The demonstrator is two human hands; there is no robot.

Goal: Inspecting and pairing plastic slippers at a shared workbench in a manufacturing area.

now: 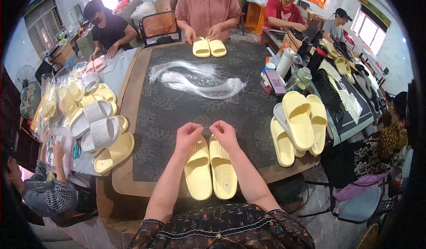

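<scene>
Two pale yellow slippers lie side by side, soles up, on the dark patterned table right in front of me. My left hand and my right hand rest over their far ends with fingers pinched. A thin clear plastic strand stretches between the two hands. Farther out on the table lies a loose bundle of the same clear strands.
Yellow slippers are stacked at the table's right edge; white and yellow slippers pile up at the left. Across the table a person in a pink shirt handles another yellow pair. Bottles and a jar stand at the right. Other people sit around.
</scene>
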